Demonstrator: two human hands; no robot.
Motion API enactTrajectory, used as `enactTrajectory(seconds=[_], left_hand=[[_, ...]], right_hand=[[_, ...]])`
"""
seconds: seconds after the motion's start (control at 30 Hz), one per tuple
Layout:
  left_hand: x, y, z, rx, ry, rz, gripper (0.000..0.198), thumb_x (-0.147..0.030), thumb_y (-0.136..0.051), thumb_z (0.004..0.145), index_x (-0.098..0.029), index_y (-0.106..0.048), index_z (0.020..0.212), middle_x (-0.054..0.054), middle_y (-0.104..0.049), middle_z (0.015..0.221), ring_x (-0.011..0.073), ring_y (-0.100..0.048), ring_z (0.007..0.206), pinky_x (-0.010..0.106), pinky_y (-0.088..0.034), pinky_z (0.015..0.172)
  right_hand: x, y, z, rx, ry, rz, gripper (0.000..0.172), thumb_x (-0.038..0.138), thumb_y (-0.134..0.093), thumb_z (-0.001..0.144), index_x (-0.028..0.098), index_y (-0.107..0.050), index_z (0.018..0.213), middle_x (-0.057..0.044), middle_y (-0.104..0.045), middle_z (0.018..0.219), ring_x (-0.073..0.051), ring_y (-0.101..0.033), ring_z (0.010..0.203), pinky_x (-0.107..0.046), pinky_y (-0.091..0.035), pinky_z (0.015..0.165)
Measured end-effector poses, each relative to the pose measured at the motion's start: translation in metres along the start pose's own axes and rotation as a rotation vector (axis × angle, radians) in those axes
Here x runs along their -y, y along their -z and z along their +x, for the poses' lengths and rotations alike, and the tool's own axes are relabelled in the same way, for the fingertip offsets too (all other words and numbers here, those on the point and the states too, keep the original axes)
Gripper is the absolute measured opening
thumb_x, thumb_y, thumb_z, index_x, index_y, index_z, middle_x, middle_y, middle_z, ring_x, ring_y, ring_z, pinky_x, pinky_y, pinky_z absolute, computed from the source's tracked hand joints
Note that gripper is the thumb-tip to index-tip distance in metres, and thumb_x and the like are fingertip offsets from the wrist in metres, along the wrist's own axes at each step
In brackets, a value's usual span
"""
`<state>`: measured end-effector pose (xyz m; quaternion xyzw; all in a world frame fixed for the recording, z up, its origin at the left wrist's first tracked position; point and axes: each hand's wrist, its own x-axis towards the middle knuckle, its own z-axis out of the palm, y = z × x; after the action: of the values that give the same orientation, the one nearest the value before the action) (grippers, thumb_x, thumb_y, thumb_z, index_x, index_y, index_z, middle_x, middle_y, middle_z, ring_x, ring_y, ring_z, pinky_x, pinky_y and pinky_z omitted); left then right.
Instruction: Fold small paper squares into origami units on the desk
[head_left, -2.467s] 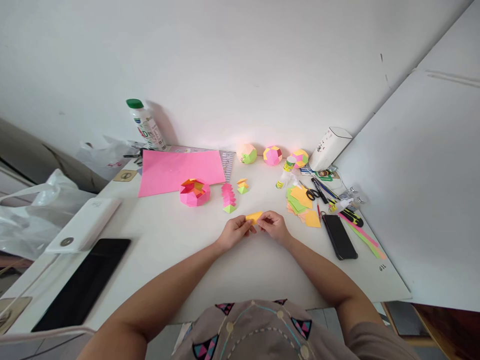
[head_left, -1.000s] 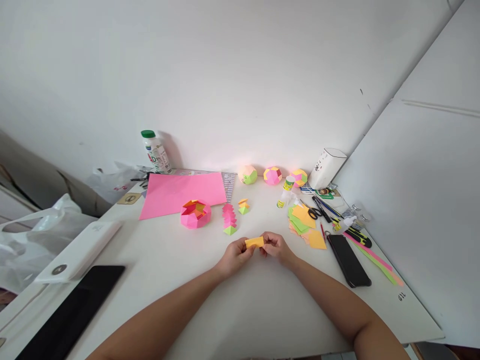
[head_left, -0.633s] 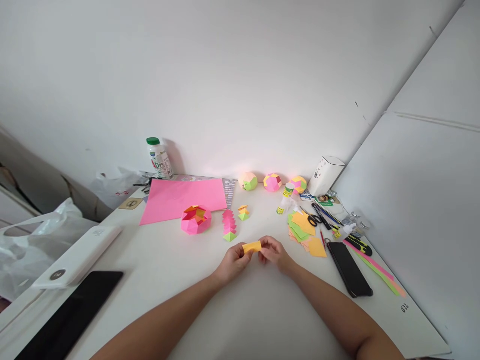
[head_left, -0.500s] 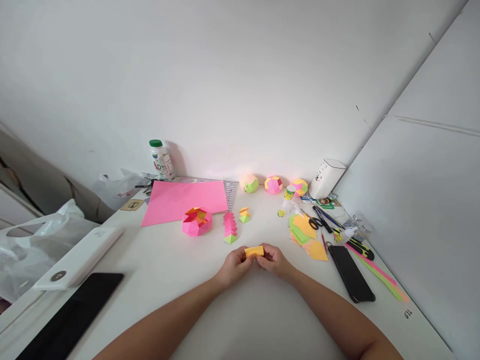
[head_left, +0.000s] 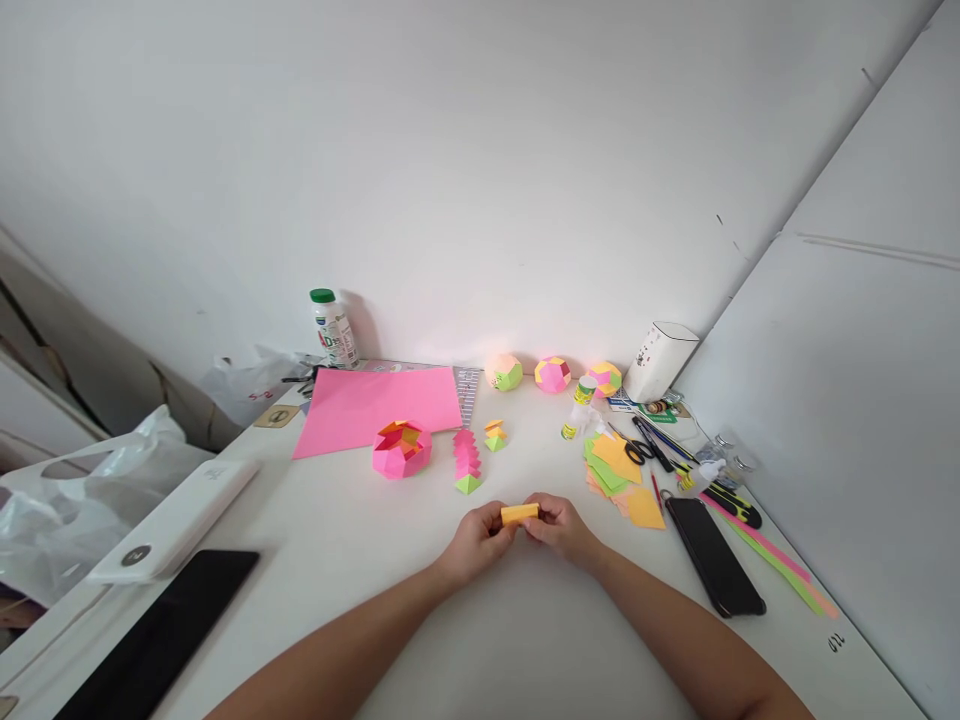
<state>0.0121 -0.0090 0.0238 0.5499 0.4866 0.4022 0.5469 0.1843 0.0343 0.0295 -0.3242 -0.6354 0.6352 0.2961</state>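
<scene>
Between my two hands is a small folded orange paper (head_left: 520, 514), held just above the white table. My left hand (head_left: 478, 538) pinches its left end, and my right hand (head_left: 561, 529) grips its right end with the thumb in front. Beyond my hands lie a row of folded pink paper pieces (head_left: 466, 456) with a green one at the near end, and a few orange and green folded pieces (head_left: 495, 436). To their left sits a hollow, open-topped pink and orange paper ball (head_left: 402, 450). Loose green and orange paper squares (head_left: 613, 464) are spread right of my right hand.
Three finished-looking paper balls (head_left: 553, 374) stand along the wall. A pink sheet (head_left: 379, 398) and a green-capped bottle (head_left: 334, 330) are at the back left. At the right lie scissors (head_left: 639, 452), a black phone (head_left: 715, 556) and a cutter (head_left: 735, 503). A black tablet (head_left: 161, 630) lies left.
The whole view has shifted slightly, so things appear a little further right and lower. Both hands still hold the orange paper, which now looks narrower from front to back.
</scene>
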Motion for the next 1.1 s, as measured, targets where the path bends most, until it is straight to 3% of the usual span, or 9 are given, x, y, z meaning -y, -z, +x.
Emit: enactTrajectory(seconds=[0.13,0.23,0.4,0.53,0.8,0.93,1.03,1.1], left_hand=[[0.002,0.002,0.001,-0.014,0.031,-0.109,0.026,-0.041,-0.057,0.072,-0.018,-0.046,0.073,-0.008,-0.038,0.051,0.0057,-0.029,0.043,0.02,-0.023,0.044],[0.003,0.004,0.001,-0.091,0.006,-0.17,0.023,-0.04,-0.054,0.076,-0.019,-0.045,0.076,-0.007,-0.042,0.05,0.0078,-0.038,0.046,0.021,-0.029,0.047],[0.004,0.004,0.002,-0.074,-0.105,-0.29,0.029,-0.04,-0.059,0.076,-0.02,-0.039,0.086,-0.001,-0.058,0.077,0.0118,-0.058,0.072,0.026,-0.043,0.067],[0.01,0.001,0.006,-0.061,-0.089,-0.312,0.036,-0.041,-0.063,0.074,-0.021,-0.035,0.084,-0.006,-0.052,0.066,0.0119,-0.059,0.066,0.028,-0.045,0.066],[0.008,0.003,0.007,-0.176,-0.09,-0.311,0.036,-0.041,-0.063,0.072,-0.021,-0.033,0.077,-0.007,-0.05,0.063,0.0091,-0.054,0.06,0.023,-0.042,0.058],[0.005,0.003,0.007,-0.249,-0.091,-0.277,0.033,-0.045,-0.062,0.072,-0.02,-0.043,0.084,-0.003,-0.053,0.068,0.0093,-0.052,0.061,0.024,-0.043,0.058],[0.006,0.004,0.006,-0.233,-0.096,-0.244,0.04,-0.046,-0.06,0.073,-0.018,-0.051,0.1,-0.003,-0.051,0.07,0.0096,-0.051,0.061,0.025,-0.043,0.06],[0.008,0.005,0.005,-0.201,-0.073,-0.221,0.045,-0.045,-0.058,0.075,-0.016,-0.053,0.109,-0.002,-0.053,0.071,0.0094,-0.049,0.06,0.026,-0.044,0.061]], right_hand=[[0.0,0.003,0.001,-0.093,0.001,0.02,0.013,0.028,-0.058,0.074,0.016,-0.058,0.069,0.002,-0.051,0.06,-0.011,-0.045,0.055,-0.025,-0.036,0.054],[-0.003,0.006,0.004,-0.17,-0.009,0.055,0.014,0.027,-0.058,0.073,0.016,-0.056,0.065,0.001,-0.053,0.057,-0.011,-0.046,0.052,-0.026,-0.037,0.052],[-0.006,0.004,0.003,-0.151,-0.023,0.025,0.015,0.031,-0.059,0.074,0.016,-0.058,0.072,0.001,-0.053,0.059,-0.011,-0.046,0.052,-0.026,-0.038,0.051],[-0.004,-0.001,0.0,-0.082,-0.047,-0.042,0.015,0.029,-0.059,0.075,0.016,-0.061,0.08,0.002,-0.053,0.061,-0.01,-0.045,0.053,-0.025,-0.036,0.051],[-0.007,0.003,0.004,-0.173,0.011,0.045,0.015,0.024,-0.053,0.073,0.018,-0.05,0.061,0.001,-0.052,0.056,-0.011,-0.047,0.05,-0.025,-0.039,0.05],[-0.009,0.0,0.002,-0.237,0.094,0.027,0.008,0.027,-0.05,0.078,0.019,-0.051,0.08,-0.002,-0.056,0.079,-0.01,-0.049,0.054,-0.024,-0.041,0.048],[-0.01,-0.004,-0.001,-0.264,0.249,-0.18,0.032,0.024,-0.053,0.078,0.025,-0.049,0.109,-0.008,-0.048,0.112,-0.012,-0.053,0.07,-0.025,-0.044,0.053],[-0.01,-0.005,-0.001,-0.243,0.335,-0.329,0.041,0.02,-0.054,0.077,0.026,-0.048,0.117,-0.011,-0.039,0.126,-0.015,-0.054,0.083,-0.026,-0.046,0.057]])
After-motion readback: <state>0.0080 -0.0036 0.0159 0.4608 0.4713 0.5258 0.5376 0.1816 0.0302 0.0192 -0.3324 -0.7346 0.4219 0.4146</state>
